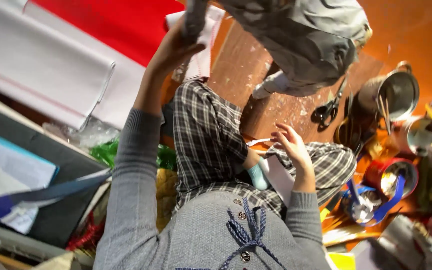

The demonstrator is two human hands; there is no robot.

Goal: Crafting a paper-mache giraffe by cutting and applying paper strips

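Observation:
My left hand (175,49) reaches up and forward and is closed around one end of a large crumpled grey sheet (301,40) that hangs over a wooden board (246,70). A white cloth with red stitching (203,50) lies right behind that hand. My right hand (292,150) hovers over my crossed legs in checked trousers (206,135), fingers spread and holding nothing. A white piece of paper (278,177) lies just under its wrist, beside my foot in a teal sock (258,177).
Black scissors (327,112) lie on the board's right side. A metal pot (400,92), tins (391,176) and a blue tape roll (376,202) crowd the right. White sheets (41,65) and a red sheet (116,20) lie at left, with green plastic (107,151).

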